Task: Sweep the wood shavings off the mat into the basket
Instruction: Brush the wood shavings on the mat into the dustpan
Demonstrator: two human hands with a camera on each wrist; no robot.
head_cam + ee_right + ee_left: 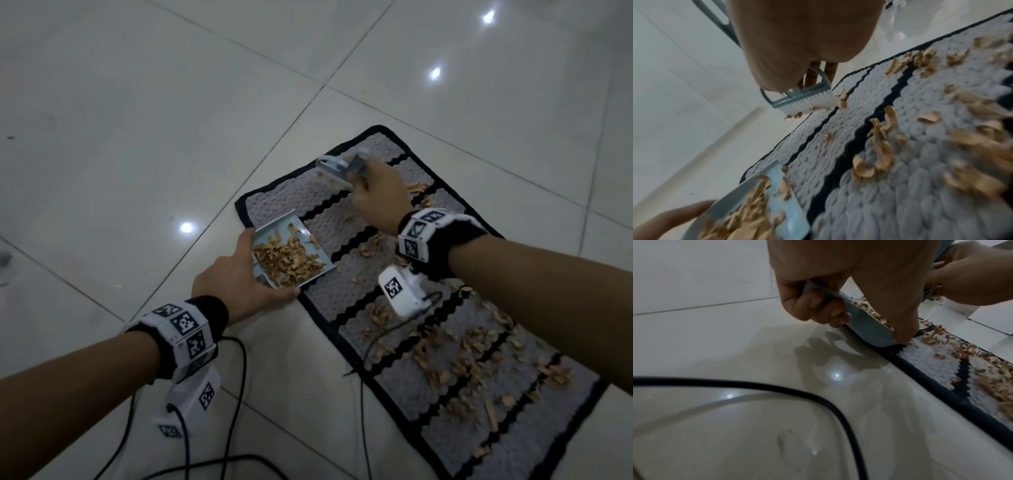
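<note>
**Pan part full, brush at the far end of the mat**

Nearest me, the bulk of the wood shavings (472,356) lies thick across the near half of the mat (404,404), right out to its near right corner. I judge this the main work left, and no basket shows in any view, so I cannot say where the load must go.

My left hand (236,284) grips the dustpan (294,253) at the mat's left edge, thumb over the pan's side wall and fingers curled under its back rim. The pan holds a fair heap and its lip lies on the mat's black border. I would keep that lip pressed flat to the pile, or shavings will slide beneath it. I would not tilt it toward the floor (137,137).

Beyond that, my right hand (376,195) is wrapped round the brush (337,168) handle, bristles down near the mat's far left corner. The wrist view shows a few curls just at the bristles, one or two off the edge on the tile. Short strokes drawn toward the pan should serve better than long ones, since the knobbly pile catches curls.

The tile is open to the left and beyond the far edge, so there is room to swing. Cables (239,359) trail by the near left edge; I would keep the pan clear of them.
</note>
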